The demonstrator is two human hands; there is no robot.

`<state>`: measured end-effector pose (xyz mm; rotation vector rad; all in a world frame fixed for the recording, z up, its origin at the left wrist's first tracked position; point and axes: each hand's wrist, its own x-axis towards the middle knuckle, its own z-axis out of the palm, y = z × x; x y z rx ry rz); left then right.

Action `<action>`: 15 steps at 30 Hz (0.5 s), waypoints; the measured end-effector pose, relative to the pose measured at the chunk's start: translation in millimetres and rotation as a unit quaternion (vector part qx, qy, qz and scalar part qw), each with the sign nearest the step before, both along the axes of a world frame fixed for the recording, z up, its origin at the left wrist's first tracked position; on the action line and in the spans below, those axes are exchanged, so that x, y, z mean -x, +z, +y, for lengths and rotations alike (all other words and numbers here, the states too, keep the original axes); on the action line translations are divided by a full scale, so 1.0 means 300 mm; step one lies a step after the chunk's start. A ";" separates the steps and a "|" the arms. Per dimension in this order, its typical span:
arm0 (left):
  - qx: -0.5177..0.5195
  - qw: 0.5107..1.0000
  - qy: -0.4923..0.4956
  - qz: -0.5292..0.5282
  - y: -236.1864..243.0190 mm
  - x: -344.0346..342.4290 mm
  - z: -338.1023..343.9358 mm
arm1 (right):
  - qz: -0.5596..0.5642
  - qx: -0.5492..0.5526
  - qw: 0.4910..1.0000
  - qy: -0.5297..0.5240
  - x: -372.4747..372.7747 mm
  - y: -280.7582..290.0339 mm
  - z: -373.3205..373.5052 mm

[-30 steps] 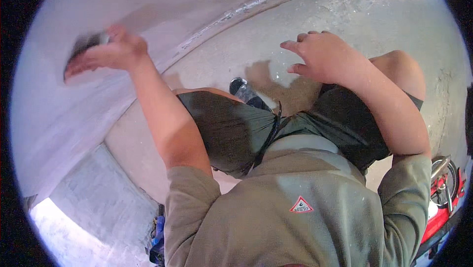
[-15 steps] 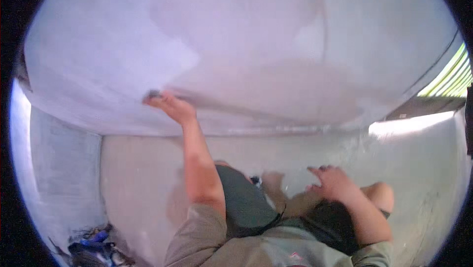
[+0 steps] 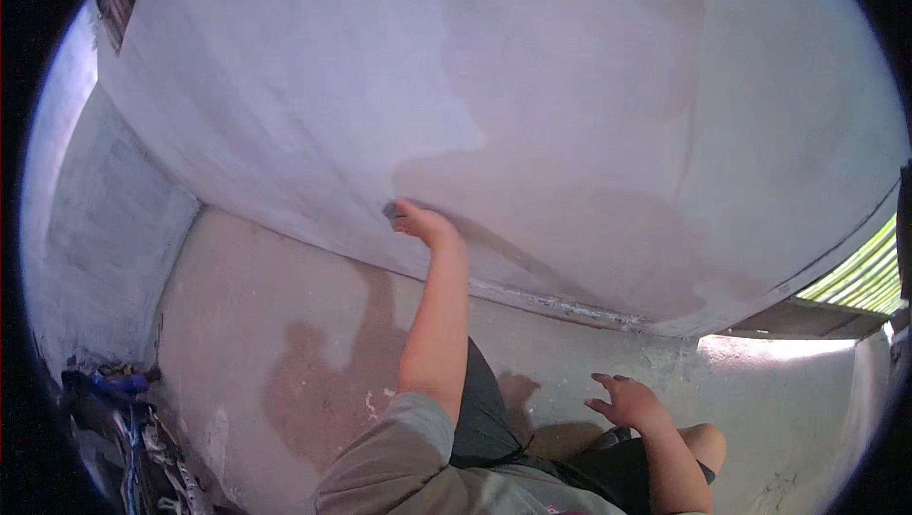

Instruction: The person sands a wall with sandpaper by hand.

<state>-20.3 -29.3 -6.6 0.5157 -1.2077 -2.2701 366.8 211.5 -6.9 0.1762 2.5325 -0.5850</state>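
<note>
My left hand [image 3: 425, 222] reaches out to the pale grey wall [image 3: 313, 106]. Its fingers close round a small dark grey piece [image 3: 391, 211], held against or very near the lower part of the wall; too little of the piece shows to tell its kind. Over my bent right leg, my right hand [image 3: 632, 405] hangs in the air, fingers apart and nothing in them. Shadows of my head and arm fall across the wall.
At the lower left, a heap of dark and blue odds and ends [image 3: 123, 401] lies by the side wall [image 3: 104, 230]. A slatted opening [image 3: 860, 268] lets in light at the right. Bare concrete floor [image 3: 247, 277] runs along the wall's foot.
The whole view has swung left and tilted, bringing more of the left corner and the heap into sight. My left hand stays at the wall with the dark piece; my right hand remains raised.
</note>
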 end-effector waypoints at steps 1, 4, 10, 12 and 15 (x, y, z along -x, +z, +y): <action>0.062 0.998 0.007 -0.012 -0.005 -0.027 0.038 | 0.016 0.009 1.000 0.009 -0.003 -0.004 0.000; 0.468 0.872 0.061 0.132 0.026 -0.125 0.104 | -0.018 -0.035 0.999 0.011 -0.003 -0.012 -0.001; 0.564 0.811 0.108 0.111 0.015 -0.066 0.030 | 0.020 0.006 1.000 0.000 -0.020 0.001 -0.007; 0.073 0.997 -0.014 -0.001 -0.027 0.004 -0.054 | -0.003 -0.008 1.000 -0.008 -0.029 0.005 -0.006; -0.155 0.981 -0.062 -0.100 -0.061 0.041 -0.101 | 0.005 -0.009 1.000 -0.007 -0.031 0.005 0.000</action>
